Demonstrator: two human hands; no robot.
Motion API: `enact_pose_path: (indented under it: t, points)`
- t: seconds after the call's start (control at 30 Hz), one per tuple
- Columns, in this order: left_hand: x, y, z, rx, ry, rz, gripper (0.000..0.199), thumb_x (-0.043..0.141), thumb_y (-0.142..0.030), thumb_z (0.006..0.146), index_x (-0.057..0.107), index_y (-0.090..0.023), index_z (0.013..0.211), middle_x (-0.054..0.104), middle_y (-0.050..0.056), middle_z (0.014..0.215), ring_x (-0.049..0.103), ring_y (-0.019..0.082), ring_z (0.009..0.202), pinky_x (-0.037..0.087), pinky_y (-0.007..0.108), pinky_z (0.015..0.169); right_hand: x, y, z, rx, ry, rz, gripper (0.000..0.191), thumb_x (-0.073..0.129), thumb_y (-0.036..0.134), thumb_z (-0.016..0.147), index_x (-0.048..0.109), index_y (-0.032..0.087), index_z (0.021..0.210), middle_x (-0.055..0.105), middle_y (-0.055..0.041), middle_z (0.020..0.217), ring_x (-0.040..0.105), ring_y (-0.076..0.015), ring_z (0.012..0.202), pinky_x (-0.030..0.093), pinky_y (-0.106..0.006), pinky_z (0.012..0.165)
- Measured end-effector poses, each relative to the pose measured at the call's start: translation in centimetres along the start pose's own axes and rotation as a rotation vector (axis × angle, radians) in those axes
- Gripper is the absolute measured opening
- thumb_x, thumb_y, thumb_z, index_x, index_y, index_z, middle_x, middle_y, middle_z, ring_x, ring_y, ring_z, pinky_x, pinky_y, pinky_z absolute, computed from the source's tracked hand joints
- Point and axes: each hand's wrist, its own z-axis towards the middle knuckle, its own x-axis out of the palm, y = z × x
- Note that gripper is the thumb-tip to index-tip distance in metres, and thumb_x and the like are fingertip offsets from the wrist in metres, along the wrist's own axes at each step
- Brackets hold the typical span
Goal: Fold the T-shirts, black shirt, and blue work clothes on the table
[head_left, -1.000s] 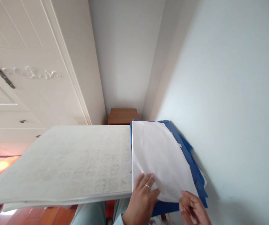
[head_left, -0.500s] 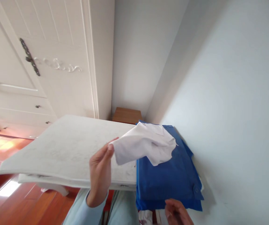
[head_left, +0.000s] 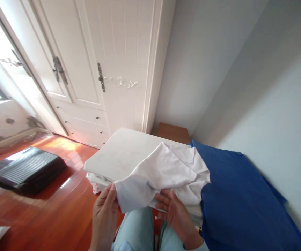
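A white piece of cloth, garment-like with a sleeve-like narrow end (head_left: pixel 171 170), lies spread and creased over the white table top (head_left: pixel 119 150). My left hand (head_left: pixel 104 212) pinches the narrow end between thumb and fingers, lifting it off the near edge. Beneath the cloth's near edge, my right hand (head_left: pixel 175 212) is open with its fingers apart. Its fingertips are at the cloth's lower edge; whether they touch it I cannot tell. To the right is a large blue cloth (head_left: pixel 234 198), lying beside the white one.
A white wardrobe (head_left: pixel 124 108) with dark handles rises behind the table. A brown wooden box-like piece (head_left: pixel 173 132) stands in the corner by the grey wall (head_left: pixel 276 104). On the red wood floor (head_left: pixel 74 216), a black ribbed case (head_left: pixel 24 169) lies at the left. My knees are under the table edge.
The view has turned left. The white cloth has moved off the blue cloth onto the table top and toward me. My right hand has come up to its near edge.
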Motion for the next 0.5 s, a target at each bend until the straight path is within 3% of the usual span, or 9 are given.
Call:
enact_pose_path:
  t: [0.13,0.23,0.3,0.37,0.43,0.5]
  points:
    - [-2.3,-1.4,1.1,-0.022,0.055,-0.013,0.040,0.093,-0.050,0.057,0.076,-0.018,0.075,0.069,0.002,0.071,0.061,0.014,0.065,0.053,0.022,0.060,3.1,2.9,4.4,0.001,-0.034,0.082,0.031,0.085,0.035,0.074,0.060,0.019,0.079,0.060,0.0045,0.063,0.051,-0.0076,0.049,0.040,-0.018,0.046]
    - [-3.8,-2.3,1.7,-0.032,0.054,-0.007,0.041,0.092,-0.052,0.059,0.076,-0.018,0.075,0.068,0.002,0.070,0.060,0.014,0.064,0.052,0.022,0.059,5.9,5.3,6.8,0.016,-0.022,-0.035,0.026,0.079,0.031,0.077,0.056,0.019,0.078,0.055,0.0052,0.064,0.050,-0.0077,0.051,0.039,-0.018,0.045]
    - [-4.7,-3.0,2.0,-0.035,0.029,-0.019,0.041,0.091,-0.053,0.060,0.076,-0.018,0.076,0.066,0.001,0.069,0.054,0.011,0.058,0.047,0.020,0.052,7.7,6.0,7.8,0.006,-0.043,-0.289,0.030,0.077,0.042,0.079,0.059,0.019,0.088,0.060,0.0019,0.074,0.056,-0.0112,0.058,0.043,-0.021,0.048]
    - [-5.6,-3.6,2.3,-0.019,-0.013,-0.031,0.042,0.090,-0.054,0.062,0.076,-0.018,0.078,0.065,0.000,0.069,0.050,0.010,0.055,0.043,0.018,0.048,9.2,5.7,8.4,-0.080,0.007,-0.699,0.045,0.080,0.051,0.073,0.063,0.020,0.101,0.065,-0.0032,0.089,0.063,-0.0172,0.073,0.051,-0.027,0.057]
    - [-6.6,-4.2,2.6,0.011,-0.070,-0.036,0.044,0.089,-0.056,0.062,0.075,-0.018,0.078,0.064,-0.001,0.069,0.051,0.010,0.057,0.044,0.018,0.050,10.1,4.6,8.7,-0.221,0.190,-1.145,0.064,0.090,0.049,0.058,0.067,0.020,0.111,0.066,-0.0094,0.110,0.065,-0.0260,0.097,0.056,-0.036,0.076]
    - [-7.6,-4.8,2.9,0.033,-0.123,-0.039,0.046,0.089,-0.059,0.061,0.074,-0.018,0.078,0.064,-0.001,0.069,0.054,0.011,0.060,0.048,0.019,0.054,10.7,3.3,8.8,-0.358,0.424,-1.505,0.064,0.092,0.037,0.052,0.072,0.020,0.110,0.066,-0.0122,0.121,0.060,-0.0322,0.112,0.051,-0.043,0.095]
